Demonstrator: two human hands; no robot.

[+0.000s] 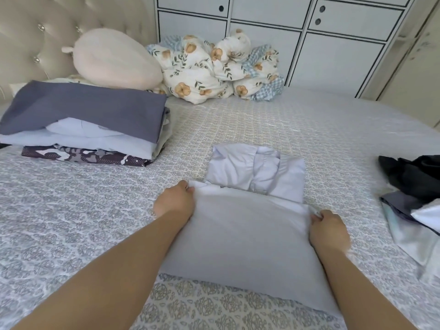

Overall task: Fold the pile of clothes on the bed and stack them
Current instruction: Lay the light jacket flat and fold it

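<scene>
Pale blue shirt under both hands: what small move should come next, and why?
Probably carry the held edge forward and lay it over the collar end. The left hand and right hand each pinch a corner of the pale blue shirt, its lower half is raised, and the collar part lies uncovered beyond. The folded stack waits to the left.

No readable txt, labels, brands or nos. anywhere. Small dark mark on the pale shirt [254, 177], just past the folded-over edge, is too blurred to read. Prints on the folded stack [81, 129] and the bedding [214, 67] are patterns only, no lettering.
</scene>
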